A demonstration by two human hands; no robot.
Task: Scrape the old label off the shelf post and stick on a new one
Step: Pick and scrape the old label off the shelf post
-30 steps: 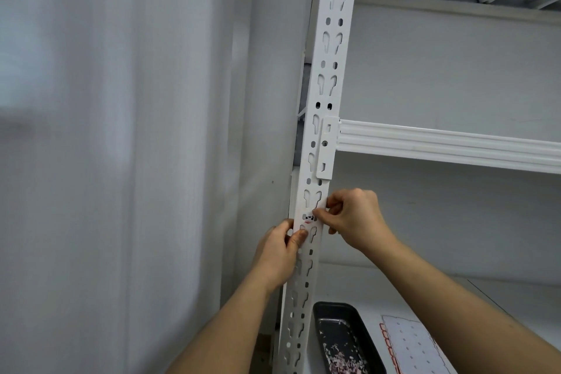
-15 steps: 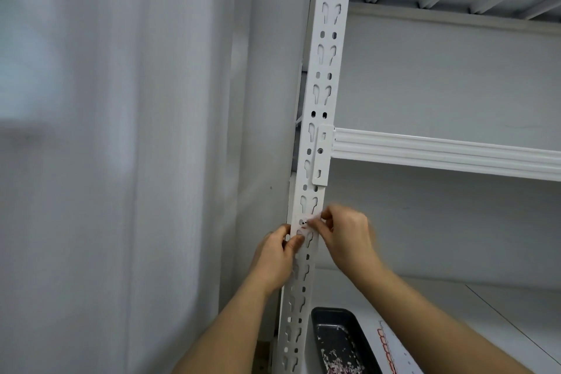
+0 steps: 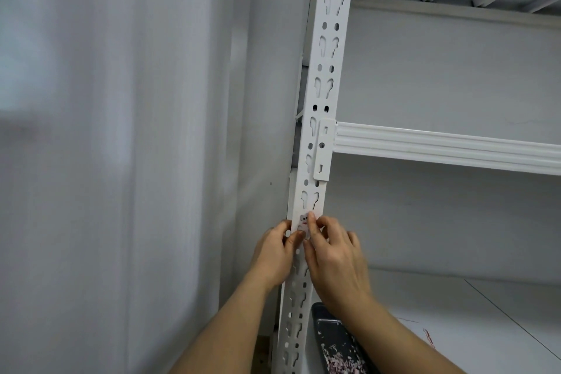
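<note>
Two hands working on one shelf post (image 3: pixel 321 100), both just below the beam bracket (image 3: pixel 323 150). Left hand (image 3: pixel 274 255) wrapping the post's left edge, thumb pressing onto the front face. Right hand (image 3: pixel 335 258) curling in from the right of the post, fingers (image 3: pixel 312 226) pinching or pressing at one small label (image 3: pixel 304 223) stuck over the slots, a little way under the bracket. Cannot tell whether that label is the old one or the new one.

Judging the label as thin, light and limp paper film: likely tearing if pulled hard, curling onto itself if freed, best taken by a lifted corner or edge and smoothed flat from the middle outward. Judging the post as stiff painted metal, slick, with slot edges liable to snag.

Counting, lower right of the post: one dark tray (image 3: pixel 337 343) holding pinkish scrapings, sitting on the shelf (image 3: pixel 485 328).
</note>
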